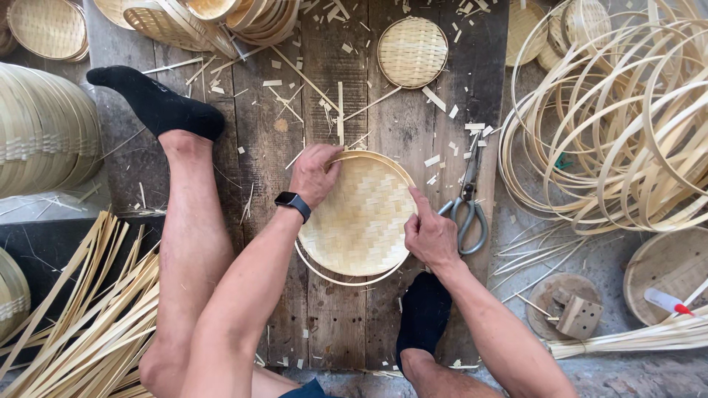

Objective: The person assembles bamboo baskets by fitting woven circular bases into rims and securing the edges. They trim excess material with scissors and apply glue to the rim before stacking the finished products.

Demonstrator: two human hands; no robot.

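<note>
The woven bamboo tray [359, 217] lies flat on the plank floor [332, 324] between both hands, its weave apparently complete. A thin bamboo hoop [346, 280] rings it, seated along the far edge but standing loose at the near edge. The left hand [315, 175] grips the far rim; the right hand [430, 234] pinches the right rim, forefinger extended. Scissors [466, 203] lie just beyond the right hand.

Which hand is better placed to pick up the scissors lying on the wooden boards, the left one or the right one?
Probably the right hand. It rests on the right edge of the woven tray, just beside the scissors. The left hand presses the tray's far-left rim, with the tray between it and the scissors.
</note>
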